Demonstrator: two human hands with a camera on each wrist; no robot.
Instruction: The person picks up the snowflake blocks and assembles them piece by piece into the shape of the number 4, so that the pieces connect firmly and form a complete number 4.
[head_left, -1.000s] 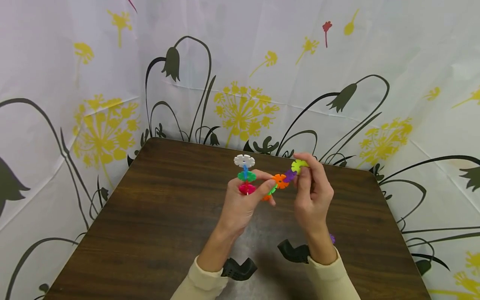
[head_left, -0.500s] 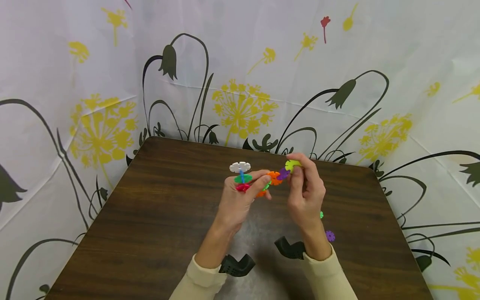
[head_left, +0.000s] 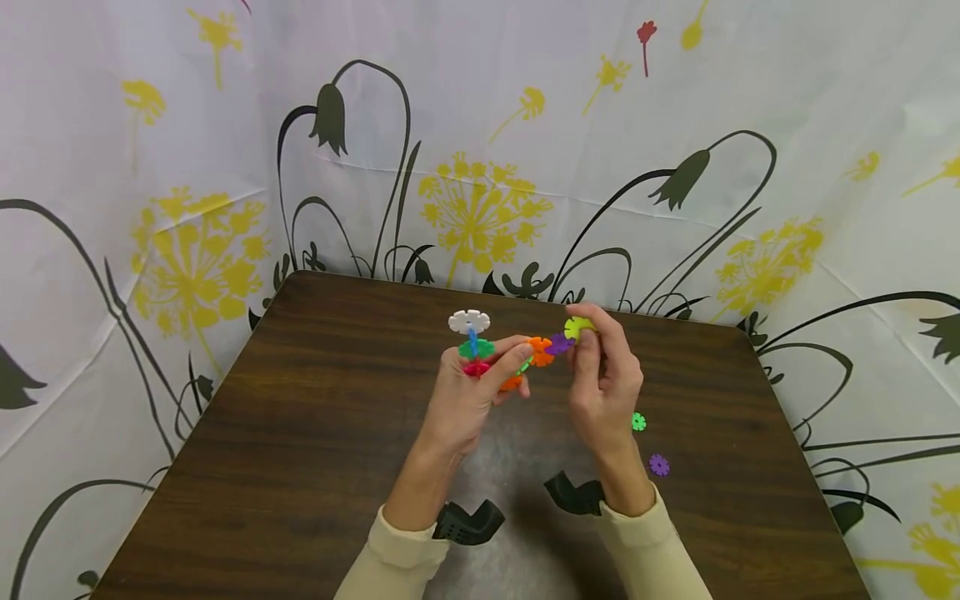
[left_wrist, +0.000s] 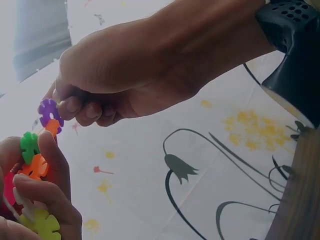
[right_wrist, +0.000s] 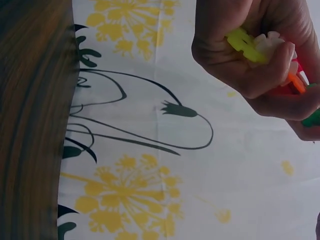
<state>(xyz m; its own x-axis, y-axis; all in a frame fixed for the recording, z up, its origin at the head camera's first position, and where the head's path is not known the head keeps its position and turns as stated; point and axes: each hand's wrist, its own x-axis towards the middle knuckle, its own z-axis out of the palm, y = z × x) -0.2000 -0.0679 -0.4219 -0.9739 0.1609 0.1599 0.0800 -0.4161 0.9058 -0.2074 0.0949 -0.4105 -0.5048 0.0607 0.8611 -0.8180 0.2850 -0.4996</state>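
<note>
In the head view, my left hand (head_left: 461, 404) holds a chain of flower-shaped interlocking discs above the table. At its left rise a white disc (head_left: 468, 322), a blue one (head_left: 472, 340) seen edge-on, a green one (head_left: 486, 348) and a pink one (head_left: 476, 368). An orange disc (head_left: 540, 353) lies at my left fingertips, joined to a purple disc (head_left: 559, 344). My right hand (head_left: 607, 379) pinches a yellow-green disc (head_left: 575, 327) touching the purple one. My left fingers hide some joins. The left wrist view also shows a yellow disc (left_wrist: 47, 226) by the left fingers.
A loose green disc (head_left: 638, 422) and a loose purple disc (head_left: 659, 465) lie on the dark wooden table (head_left: 315, 433), right of my right forearm. A white floral curtain (head_left: 480, 100) hangs behind the table's far edge. Both wrists wear black camera mounts.
Both hands have shifted slightly left in the head view, keeping their holds. The white disc's tilt has varied. The loose green disc and all of the purple one have come out from behind my right arm.
</note>
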